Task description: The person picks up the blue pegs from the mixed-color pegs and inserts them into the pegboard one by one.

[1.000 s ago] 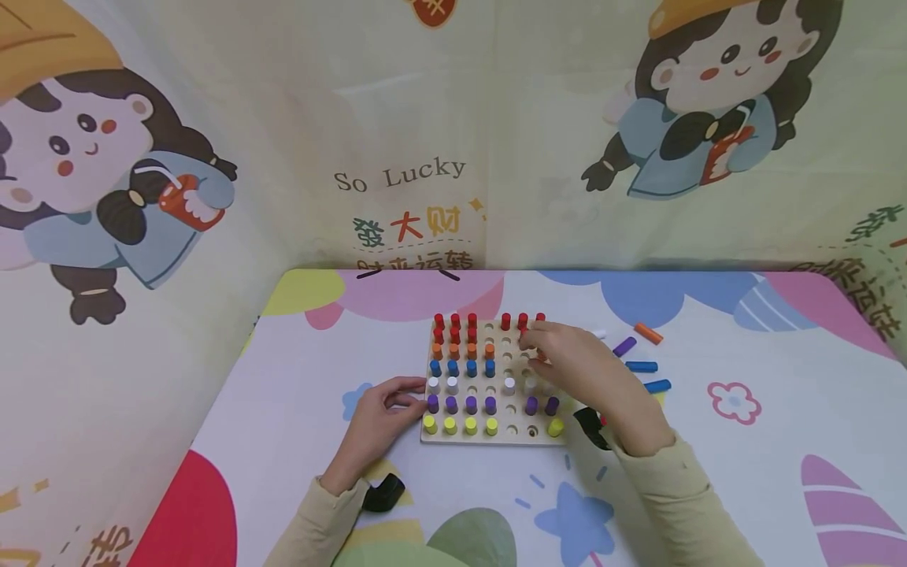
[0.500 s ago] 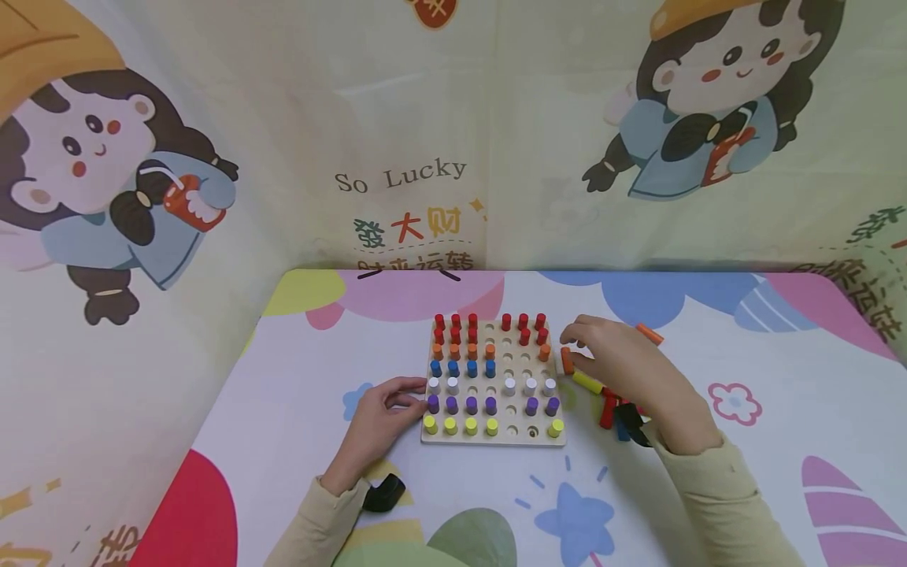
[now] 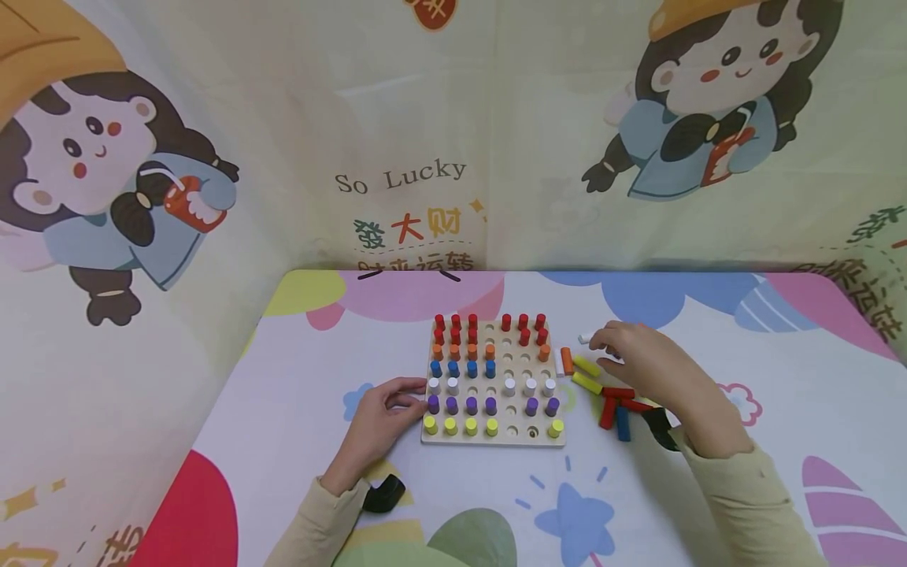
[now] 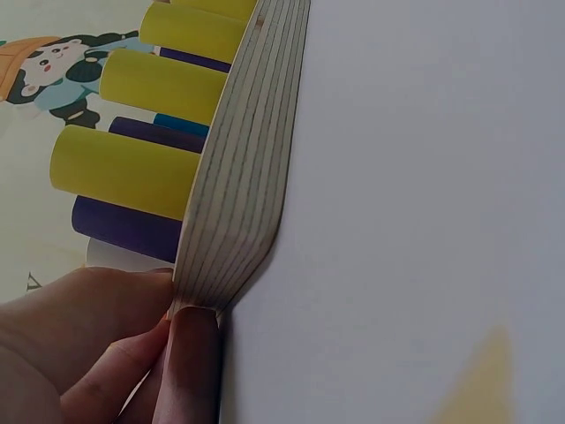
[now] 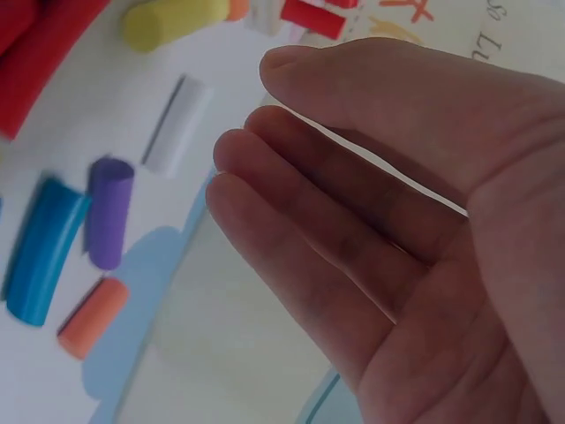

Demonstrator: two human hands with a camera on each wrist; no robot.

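Note:
The wooden pegboard stands on the table with rows of red, orange, blue, white, purple and yellow pegs upright in it, and a band of bare holes right of the middle. My left hand grips the board's left edge, thumb on its top face, as the left wrist view shows at the board corner. My right hand hovers right of the board with nothing in its fingers. Close to its fingertips lies a white peg. In the right wrist view, fingers and thumb are apart, beside that white peg.
Loose pegs are scattered right of the board: an orange peg, a yellow peg, a red peg and a blue peg. The right wrist view also has a purple peg. A printed wall sheet hangs behind the table.
My right hand has left the board's upper right part and moved right, over the loose pegs. It uncovered an upright orange peg. The left hand has stayed in place.

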